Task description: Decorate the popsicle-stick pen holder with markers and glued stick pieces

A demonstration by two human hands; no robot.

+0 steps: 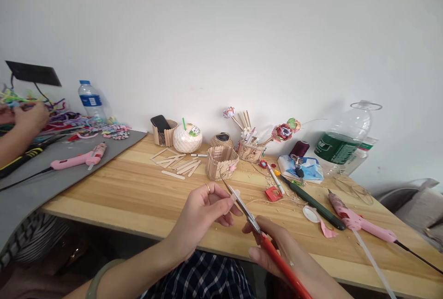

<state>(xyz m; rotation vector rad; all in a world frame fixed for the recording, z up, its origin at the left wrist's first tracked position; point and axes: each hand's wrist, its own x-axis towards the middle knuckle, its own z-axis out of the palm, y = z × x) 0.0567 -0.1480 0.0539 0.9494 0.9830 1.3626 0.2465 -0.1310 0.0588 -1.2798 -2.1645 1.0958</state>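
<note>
My left hand [204, 209] is closed in a pinch on a small whitish piece [236, 195], too small for me to name its material. Red-handled scissors [279, 258] are in my right hand [268, 239], their blades pointing away from me and up to the left. The blades lie right beside the piece at my left fingertips; whether they cut into it I cannot tell. Just beyond my hands stands a basket of wooden craft sticks [218, 166] with a small pink flower on its side.
Loose craft sticks [178, 164] lie left of the basket, before a wrapped coconut [187, 139]. To the right are a red paper piece [273, 193], a dark green cutter [313, 203] and a pink glue gun [363, 223]. Another person's hands [32, 116] work at far left.
</note>
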